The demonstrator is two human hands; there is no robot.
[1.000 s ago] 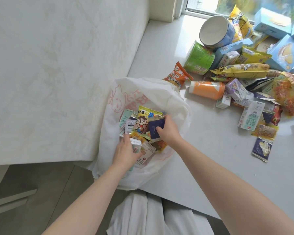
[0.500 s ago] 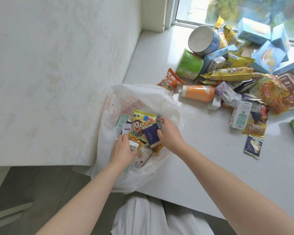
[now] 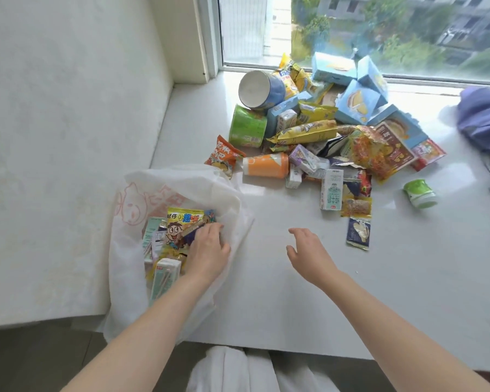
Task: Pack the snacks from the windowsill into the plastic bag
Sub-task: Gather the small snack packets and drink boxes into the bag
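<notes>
The white plastic bag [image 3: 181,182] lies open at the windowsill's left edge, holding several snacks: a yellow cartoon packet [image 3: 183,224], a pale carton [image 3: 166,275] and a dark blue packet partly hidden under my hand. My left hand [image 3: 207,250] is inside the bag, with its fingers resting on the packets. My right hand [image 3: 309,253] hovers above the bare sill to the right of the bag, fingers relaxed and holding nothing. The snack pile sits farther back: an orange can [image 3: 266,165], a milk carton [image 3: 332,193] and a small dark blue packet [image 3: 358,233].
Deeper in the pile are a green cup [image 3: 246,130], a blue tub [image 3: 262,90], a long yellow packet [image 3: 306,132] and blue boxes [image 3: 357,100]. A green yoghurt pot [image 3: 420,193] lies apart at the right. Purple cloth [image 3: 484,117] sits at the far right. A wall runs along the left.
My right hand let go of the dark blue packet in the bag and drew out to the right. My left hand released the carton and shifted onto the packets.
</notes>
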